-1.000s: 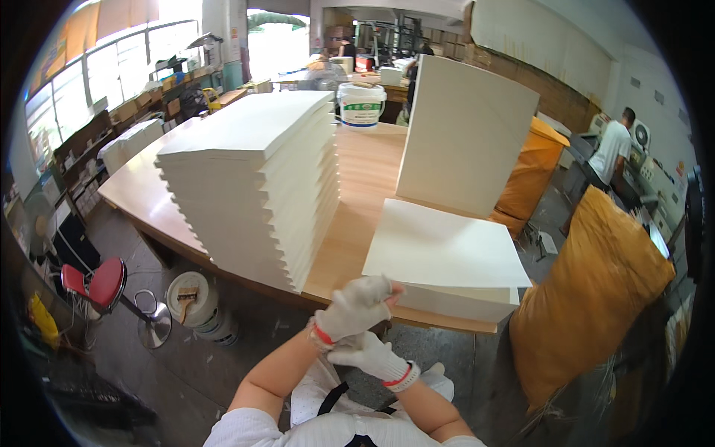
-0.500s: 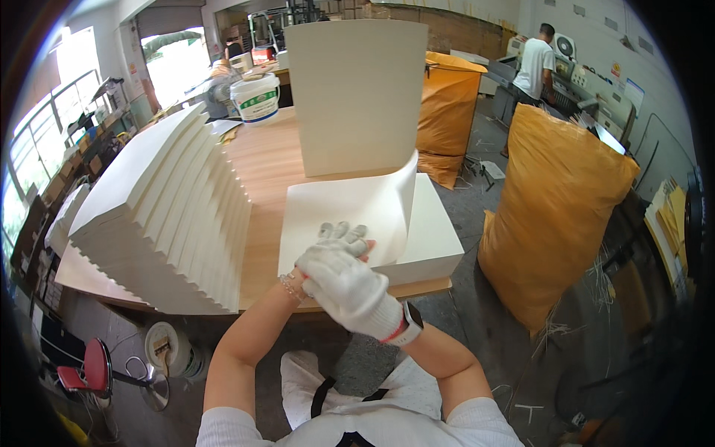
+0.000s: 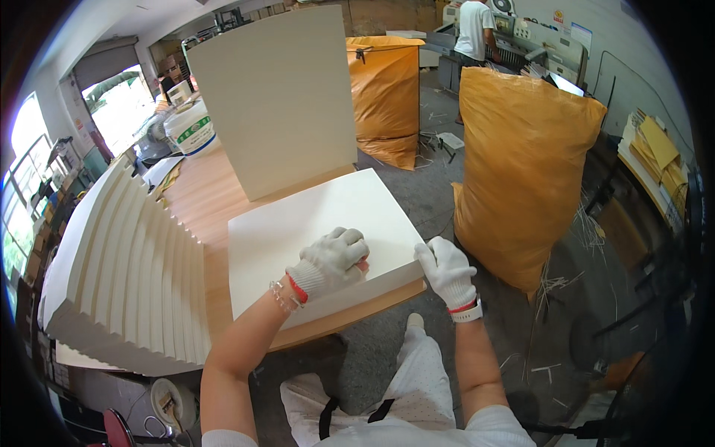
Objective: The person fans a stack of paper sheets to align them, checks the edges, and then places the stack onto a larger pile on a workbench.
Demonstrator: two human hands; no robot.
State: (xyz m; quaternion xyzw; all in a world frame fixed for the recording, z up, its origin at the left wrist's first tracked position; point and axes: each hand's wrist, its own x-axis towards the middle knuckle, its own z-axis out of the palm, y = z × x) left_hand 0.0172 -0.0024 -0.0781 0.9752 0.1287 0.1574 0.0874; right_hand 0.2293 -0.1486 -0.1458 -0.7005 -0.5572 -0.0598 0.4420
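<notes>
A low white paper stack (image 3: pixel 320 205) lies at the table's front edge, its top sheet flat. My left hand (image 3: pixel 331 259), in a white glove, rests on the top near the front edge. Its fingers are curled in, a bare fingertip shows at the side, and no held thing is visible. At the stack's right front corner is my gloved right hand (image 3: pixel 448 274), thumb on the edge and fingers bent, pinching the corner. How many sheets it grips is hidden. Behind stands a tall upright block of pale sheets (image 3: pixel 275 97).
A fanned, stepped pile of white sheets (image 3: pixel 123 276) fills the table's left. A white bucket (image 3: pixel 191 128) stands behind. Orange sacks (image 3: pixel 521 171) stand on the floor to the right. Another person (image 3: pixel 474 33) works at a machine at the back right.
The curled-over top sheet now lies flat. My right hand has left the top of my left hand and moved right to the stack's corner. My left hand's fingers have curled. The view has turned right.
</notes>
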